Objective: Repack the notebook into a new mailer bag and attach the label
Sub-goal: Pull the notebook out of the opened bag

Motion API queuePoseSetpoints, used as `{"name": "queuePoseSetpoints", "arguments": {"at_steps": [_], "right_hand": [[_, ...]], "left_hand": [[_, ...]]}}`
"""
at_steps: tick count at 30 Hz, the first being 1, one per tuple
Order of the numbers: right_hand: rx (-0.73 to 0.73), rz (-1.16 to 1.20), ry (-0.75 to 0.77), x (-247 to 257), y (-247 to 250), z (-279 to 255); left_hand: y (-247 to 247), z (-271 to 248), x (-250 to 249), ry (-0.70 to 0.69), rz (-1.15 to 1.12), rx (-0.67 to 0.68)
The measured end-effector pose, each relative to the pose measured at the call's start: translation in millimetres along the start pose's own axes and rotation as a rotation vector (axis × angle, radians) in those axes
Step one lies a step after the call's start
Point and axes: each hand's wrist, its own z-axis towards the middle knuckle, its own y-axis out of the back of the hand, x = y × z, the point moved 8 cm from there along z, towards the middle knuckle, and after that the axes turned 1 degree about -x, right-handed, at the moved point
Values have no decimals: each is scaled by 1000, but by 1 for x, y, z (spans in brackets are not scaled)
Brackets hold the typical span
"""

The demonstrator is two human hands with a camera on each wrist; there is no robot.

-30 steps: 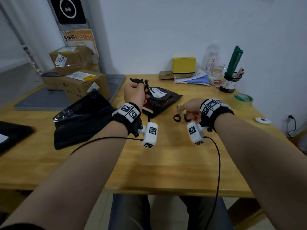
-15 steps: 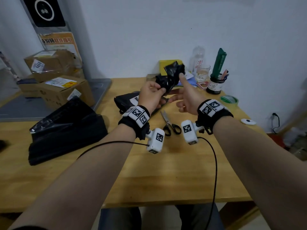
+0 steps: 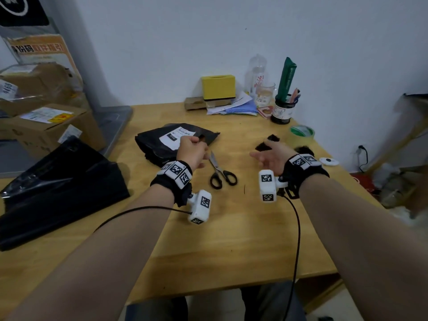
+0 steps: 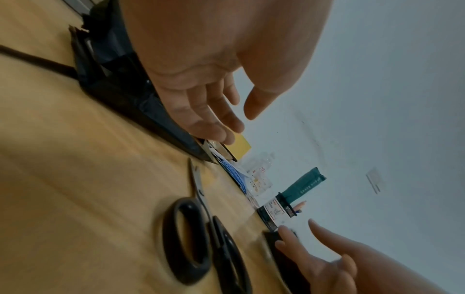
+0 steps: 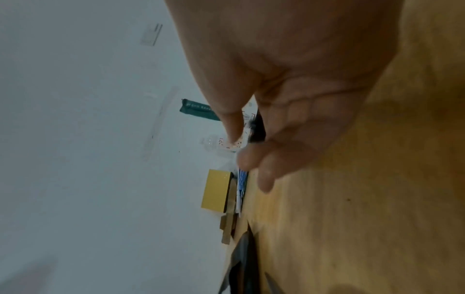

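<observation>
The old black mailer (image 3: 159, 144) with its white label (image 3: 177, 137) lies flat at mid-table, and the notebook itself does not show. My left hand (image 3: 196, 147) hovers at the mailer's cut right end; in the left wrist view the left hand (image 4: 239, 125) has relaxed fingers, thumb apart, holding nothing. A crumpled black scrap (image 3: 268, 142) lies on the table to the right. My right hand (image 3: 266, 154) is beside it with spread fingers, one fingertip (image 4: 284, 232) touching the scrap (image 4: 270, 238). A thick stack of new black mailer bags (image 3: 58, 188) lies at the left.
Black-handled scissors (image 3: 220, 172) lie shut between my hands. A green tape roll (image 3: 302, 131), a pen pot (image 3: 283, 111), a yellow box (image 3: 218, 86) and loose papers (image 3: 231, 108) line the back. Cardboard boxes (image 3: 46, 128) stand at the far left. A white round device (image 3: 328, 161) sits near the right edge.
Both hands held the crumpled black scrap up together half a second ago. Now they are lower and apart: the scrap lies by the right hand, and the left hand is back at the mailer.
</observation>
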Motion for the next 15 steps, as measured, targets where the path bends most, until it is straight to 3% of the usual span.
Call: {"name": "queuePoseSetpoints", "arguments": {"at_steps": [7, 12, 15], "right_hand": [[99, -242, 61, 11, -60, -14], [236, -374, 124, 27, -125, -17], [327, -425, 146, 27, -160, -18]], "left_hand": [[68, 30, 16, 11, 112, -217], [143, 45, 11, 15, 106, -483], [158, 53, 26, 111, 63, -422]]}}
